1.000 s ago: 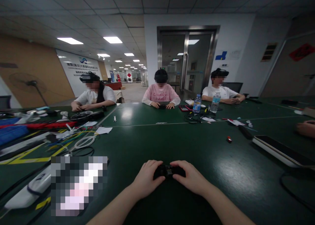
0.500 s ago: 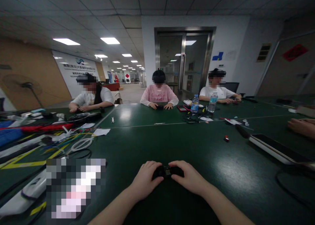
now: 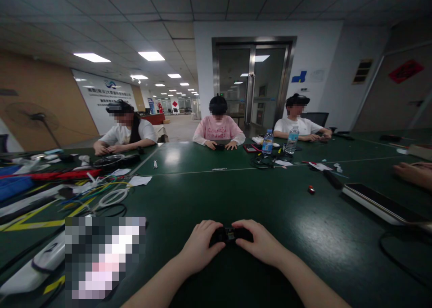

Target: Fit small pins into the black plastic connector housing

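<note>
left hand (image 3: 199, 249), right hand (image 3: 261, 245), small black device (image 3: 230, 235)

Both bare forearms reach forward and angle inward, meeting at the middle. The left hand (image 3: 200, 248) and right hand (image 3: 259, 243) lie palm-down, fingers curled inward in a closed grip, their fingertips nearly touching, wrists low.
</note>
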{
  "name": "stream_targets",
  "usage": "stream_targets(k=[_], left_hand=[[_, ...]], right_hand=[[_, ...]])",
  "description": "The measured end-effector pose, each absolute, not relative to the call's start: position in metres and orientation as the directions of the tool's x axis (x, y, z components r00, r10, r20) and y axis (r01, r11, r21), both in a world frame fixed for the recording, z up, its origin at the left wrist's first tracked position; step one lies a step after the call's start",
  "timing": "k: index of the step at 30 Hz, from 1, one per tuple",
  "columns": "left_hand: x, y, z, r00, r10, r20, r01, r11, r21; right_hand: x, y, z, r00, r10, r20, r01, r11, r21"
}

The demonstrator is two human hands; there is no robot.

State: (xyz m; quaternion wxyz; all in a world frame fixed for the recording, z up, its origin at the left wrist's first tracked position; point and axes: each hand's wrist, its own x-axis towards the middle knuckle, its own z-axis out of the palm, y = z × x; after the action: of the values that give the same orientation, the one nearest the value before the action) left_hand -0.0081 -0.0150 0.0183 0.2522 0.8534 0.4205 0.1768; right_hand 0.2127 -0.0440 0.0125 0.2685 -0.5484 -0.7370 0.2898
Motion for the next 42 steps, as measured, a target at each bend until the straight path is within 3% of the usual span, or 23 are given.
stream_targets(k=[19,31,36,42], left_hand=[[-0.0078,-0.0145,0.015,0.586,0.802,0.114,0.618,-0.533,0.578],[-0.0107,-0.0164,0.0124,0.53,0.844,0.078,0.517,-0.395,0.759],[-0.0112,-0.019,0.0157,0.589,0.804,0.083,0.391,-0.373,0.841],[-0.0115,-0.0199,0.0175,0.604,0.794,0.074,0.358,-0.353,0.865]], right_hand=[[0.2108,-0.0449,0.0171,-0.261,0.963,0.074,0.655,0.233,-0.719],[0.2075,-0.0447,0.0181,-0.258,0.958,0.124,0.465,0.236,-0.853],[0.2068,-0.0453,0.0185,-0.285,0.95,0.129,0.43,0.247,-0.869],[0.2082,-0.0455,0.0196,-0.287,0.955,0.076,0.446,0.203,-0.872]])
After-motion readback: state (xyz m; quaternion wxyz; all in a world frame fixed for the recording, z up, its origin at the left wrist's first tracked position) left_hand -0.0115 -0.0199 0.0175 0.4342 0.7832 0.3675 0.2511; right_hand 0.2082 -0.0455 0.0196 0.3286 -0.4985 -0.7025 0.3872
